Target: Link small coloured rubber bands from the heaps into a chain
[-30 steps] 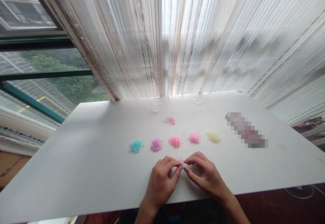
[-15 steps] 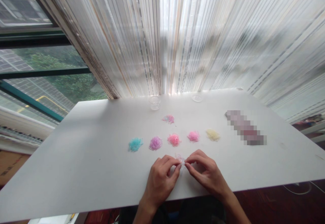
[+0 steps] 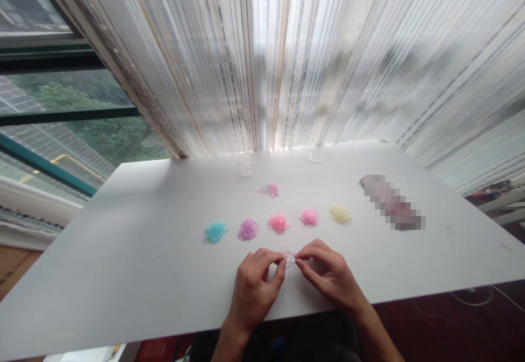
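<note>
Near the front edge of the white table, my left hand (image 3: 256, 285) and my right hand (image 3: 330, 269) face each other, thumb and index finger of each pinched together. Between the fingertips lies a small tangle of thin pale bands (image 3: 289, 261), which both hands grip or touch. Beyond them runs a row of small piles of bands: teal (image 3: 215, 231), purple (image 3: 248, 229), coral (image 3: 278, 223), pink (image 3: 309, 217) and pale yellow (image 3: 340, 214). A mixed pile (image 3: 269, 190) sits behind the row.
Clear round containers (image 3: 247, 164) stand at the back left of centre, and a clear shallow dish or lid (image 3: 315, 156) further right. A pixelated long object (image 3: 391, 202) lies on the right of the white table (image 3: 123, 252). Striped curtains (image 3: 229, 61) hang behind it.
The camera view has shifted slightly, moving everything a little left and up. The fingertips are slightly further apart around the pale bands; both hands remain pinched.
</note>
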### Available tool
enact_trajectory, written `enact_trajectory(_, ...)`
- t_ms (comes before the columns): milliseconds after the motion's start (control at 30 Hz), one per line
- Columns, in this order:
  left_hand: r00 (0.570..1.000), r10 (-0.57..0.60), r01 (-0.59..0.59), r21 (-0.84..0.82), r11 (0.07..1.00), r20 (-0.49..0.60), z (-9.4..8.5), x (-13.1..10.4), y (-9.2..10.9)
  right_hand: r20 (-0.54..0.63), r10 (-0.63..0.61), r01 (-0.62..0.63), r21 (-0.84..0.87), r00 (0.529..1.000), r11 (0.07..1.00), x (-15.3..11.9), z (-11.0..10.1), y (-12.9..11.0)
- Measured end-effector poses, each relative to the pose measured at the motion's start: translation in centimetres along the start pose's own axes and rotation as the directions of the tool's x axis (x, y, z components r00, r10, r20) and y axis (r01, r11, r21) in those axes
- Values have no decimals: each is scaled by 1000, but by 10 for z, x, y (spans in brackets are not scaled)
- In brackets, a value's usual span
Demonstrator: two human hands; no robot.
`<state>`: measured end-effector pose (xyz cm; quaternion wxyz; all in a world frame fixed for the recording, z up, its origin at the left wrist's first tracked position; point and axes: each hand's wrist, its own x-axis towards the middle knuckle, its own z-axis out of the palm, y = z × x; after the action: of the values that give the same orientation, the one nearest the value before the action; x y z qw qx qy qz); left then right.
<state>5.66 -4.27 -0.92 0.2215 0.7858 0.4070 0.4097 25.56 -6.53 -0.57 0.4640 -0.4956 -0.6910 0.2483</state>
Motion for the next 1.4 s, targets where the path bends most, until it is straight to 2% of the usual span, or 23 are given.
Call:
enact_trajectory(67,999,10,-11,-22,1000,-44,-6,0,-1,-2,4,-4,-8,1000,1000,1,0,0)
enact_trajectory(133,995,56,-57,-17,998,-88,-22,3,-6,-1,4,-4,-14,1000,1000,1,-1,0)
enact_trajectory(200,989,79,-74,45,996,-124,-47,8,-16,6,-1,1,-18,1000,1000,1,0,0)
enact_trajectory(267,984,66,-38,167,985,-164,-77,14,-32,18,-13,14,-20,1000,1000,1,0,0)
enact_trajectory(400,991,3,55,429,902,-135,-126,22,-68,35,-22,23,-30,999,999,1,1,1)
enact_trajectory(467,995,-16,62,506,860,-96,-138,23,-81,31,-21,22,-36,999,999,1,1,1)
enact_trajectory(533,998,-9,45,560,827,-67,-143,23,-89,21,-19,20,-42,1000,999,1,1,1)
enact_trajectory(700,997,14,-53,587,808,71,-142,25,-99,24,-7,8,-51,1000,999,0,1,0)
enact_trajectory(900,989,36,-116,591,798,145,-150,27,-110,37,-16,18,-55,999,998,1,1,-2)
enact_trajectory(967,989,19,-104,616,781,144,-152,27,-110,30,-17,19,-55,999,998,1,1,-2)
enact_trajectory(1067,998,42,-66,642,764,52,-148,24,-101,16,-19,20,-62,1000,998,1,1,-2)
enact_trajectory(1167,991,131,-91,571,816,-30,-128,17,-77,-5,-46,45,-79,999,996,1,2,0)
enact_trajectory(1300,982,184,-184,362,914,34,-77,7,-35,-28,-78,73,-137,997,988,1,5,3)
enact_trajectory(1400,969,235,-246,256,935,75,-36,5,-13,-2,-64,63,-181,998,981,-1,6,4)
